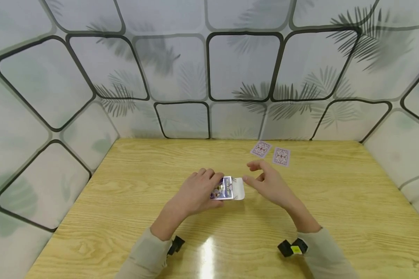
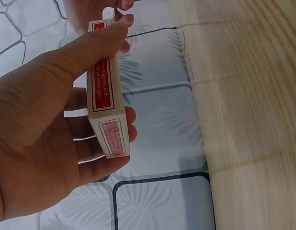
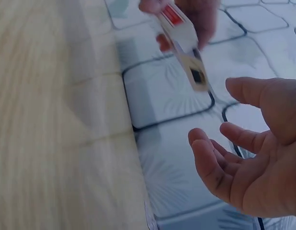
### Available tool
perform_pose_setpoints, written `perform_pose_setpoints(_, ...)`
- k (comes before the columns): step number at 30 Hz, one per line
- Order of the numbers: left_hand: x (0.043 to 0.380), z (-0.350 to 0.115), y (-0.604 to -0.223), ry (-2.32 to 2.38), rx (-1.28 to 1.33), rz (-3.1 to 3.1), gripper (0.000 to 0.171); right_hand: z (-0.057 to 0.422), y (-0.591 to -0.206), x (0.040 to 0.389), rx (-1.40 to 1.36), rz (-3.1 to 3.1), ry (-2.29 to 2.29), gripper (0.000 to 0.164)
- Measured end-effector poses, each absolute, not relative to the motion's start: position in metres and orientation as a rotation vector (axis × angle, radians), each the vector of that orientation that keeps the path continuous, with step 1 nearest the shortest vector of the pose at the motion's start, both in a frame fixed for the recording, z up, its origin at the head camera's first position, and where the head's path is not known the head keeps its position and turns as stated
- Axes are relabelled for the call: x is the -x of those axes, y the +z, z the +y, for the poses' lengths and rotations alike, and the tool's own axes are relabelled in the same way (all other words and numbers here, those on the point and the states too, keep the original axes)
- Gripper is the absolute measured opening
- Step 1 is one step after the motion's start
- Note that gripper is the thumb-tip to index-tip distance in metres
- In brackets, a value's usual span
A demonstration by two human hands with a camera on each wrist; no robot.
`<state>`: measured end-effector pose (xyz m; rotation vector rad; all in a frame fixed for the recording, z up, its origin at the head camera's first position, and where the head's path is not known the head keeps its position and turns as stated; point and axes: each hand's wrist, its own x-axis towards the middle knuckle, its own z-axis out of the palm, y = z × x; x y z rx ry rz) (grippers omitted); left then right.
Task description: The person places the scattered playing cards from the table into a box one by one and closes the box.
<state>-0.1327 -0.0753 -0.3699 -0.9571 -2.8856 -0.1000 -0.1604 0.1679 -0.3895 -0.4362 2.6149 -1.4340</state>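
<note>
A playing card box [image 1: 225,189] is gripped in my left hand [image 1: 194,193], held above the table. In the left wrist view the thumb lies along the red printed side of the box [image 2: 104,91] and the fingers curl round the other side. Its white end flap [image 1: 239,188] stands open, pointing right. Just right of the flap is my right hand [image 1: 271,186], with relaxed, slightly bent fingers holding nothing. The right wrist view shows a gap between that hand [image 3: 263,158] and the box's open end. How many cards are inside is hidden.
Two patterned playing cards lie back-up near the table's far edge: a tilted left card [image 1: 261,148] and a right card [image 1: 281,156]. The wooden table [image 1: 125,186] is bounded by patterned fabric walls [image 1: 181,77] behind and at both sides.
</note>
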Motion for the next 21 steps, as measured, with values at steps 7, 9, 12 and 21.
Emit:
perform_pose_setpoints(7,0.133,-0.084,-0.367,-0.102,0.931,-2.894,0.070,0.207,-0.395,0.192,0.245,2.825,-1.190,0.054)
perform_pose_setpoints(9,0.132,-0.085,-0.366,-0.101,0.924,-2.904,0.070,0.216,-0.401,0.203,0.146,2.887,-1.028,0.052)
perform_pose_setpoints(12,0.132,-0.086,-0.366,-0.106,0.924,-2.915,0.069,0.226,-0.409,0.217,0.025,2.918,-0.789,0.053)
perform_pose_setpoints(21,0.133,-0.087,-0.365,-0.127,0.917,-2.903,0.070,0.236,-0.427,0.239,0.133,2.898,-0.519,0.049)
